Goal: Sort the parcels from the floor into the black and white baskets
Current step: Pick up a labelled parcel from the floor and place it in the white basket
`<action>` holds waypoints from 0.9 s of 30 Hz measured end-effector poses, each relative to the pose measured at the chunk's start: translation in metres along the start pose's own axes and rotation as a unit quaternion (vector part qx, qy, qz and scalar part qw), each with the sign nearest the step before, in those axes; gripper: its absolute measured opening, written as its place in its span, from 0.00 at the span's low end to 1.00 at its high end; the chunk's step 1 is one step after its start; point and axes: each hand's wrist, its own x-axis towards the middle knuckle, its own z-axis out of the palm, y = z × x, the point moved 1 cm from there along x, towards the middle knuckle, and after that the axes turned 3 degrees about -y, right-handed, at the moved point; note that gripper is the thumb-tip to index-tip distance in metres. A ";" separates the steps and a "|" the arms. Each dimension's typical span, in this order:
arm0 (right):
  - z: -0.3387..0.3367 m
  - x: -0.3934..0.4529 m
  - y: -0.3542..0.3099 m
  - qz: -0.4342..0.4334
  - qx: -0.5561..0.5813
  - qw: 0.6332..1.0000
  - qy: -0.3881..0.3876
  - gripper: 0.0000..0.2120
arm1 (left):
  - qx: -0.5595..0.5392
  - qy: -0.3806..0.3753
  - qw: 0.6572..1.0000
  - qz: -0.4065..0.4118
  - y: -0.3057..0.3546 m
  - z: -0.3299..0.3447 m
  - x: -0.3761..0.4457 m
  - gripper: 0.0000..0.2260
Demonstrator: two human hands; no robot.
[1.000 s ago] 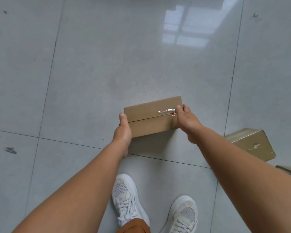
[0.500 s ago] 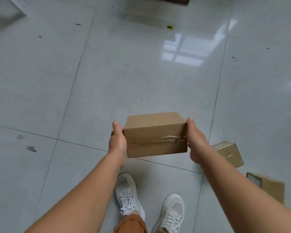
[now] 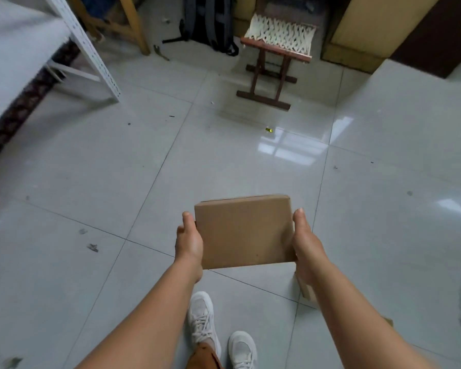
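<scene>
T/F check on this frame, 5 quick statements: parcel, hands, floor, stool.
1. Both hands hold the cardboard parcel by its sides. True: left hand, right hand.
2. The parcel rests on the floor. False: it is held above the tiled floor.
3. A folding stool with a woven seat stands ahead. True.
4. The parcel's top face carries a shipping label. False: that face is plain brown.
5. The person wears black boots. False: white sneakers.

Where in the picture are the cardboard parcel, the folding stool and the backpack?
cardboard parcel (image 3: 244, 231), head view, middle of its top face.
folding stool (image 3: 278, 31), head view, woven seat.
backpack (image 3: 210, 17), head view, grey front panel.
</scene>
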 end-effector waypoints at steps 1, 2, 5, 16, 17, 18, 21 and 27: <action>0.000 -0.014 -0.006 -0.008 0.009 1.000 -0.010 0.32 | -0.012 0.004 1.000 0.003 0.005 -0.007 -0.013 0.31; 0.000 -0.028 -0.012 -0.012 0.020 1.000 -0.018 0.32 | -0.022 0.008 1.000 0.007 0.009 -0.013 -0.025 0.32; 0.002 -0.066 -0.027 -0.029 0.034 0.998 -0.044 0.35 | -0.043 0.020 0.998 0.030 0.020 -0.033 -0.063 0.35; 0.019 -0.187 -0.046 -0.166 -0.009 0.972 -0.166 0.17 | -0.139 0.041 0.975 0.169 0.044 -0.118 -0.184 0.15; 0.023 -0.197 -0.044 -0.168 -0.007 0.969 -0.181 0.16 | -0.146 0.056 0.972 0.174 0.043 -0.128 -0.192 0.15; 0.027 -0.206 -0.043 -0.167 -0.003 0.967 -0.194 0.14 | -0.155 0.074 0.969 0.178 0.043 -0.138 -0.200 0.15; 0.045 -0.235 -0.038 -0.171 0.003 0.959 -0.226 0.15 | -0.167 0.135 0.958 0.191 0.039 -0.168 -0.222 0.17; 0.082 -0.291 -0.030 -0.212 0.001 0.938 -0.276 0.13 | -0.201 0.193 0.935 0.218 0.026 -0.232 -0.255 0.16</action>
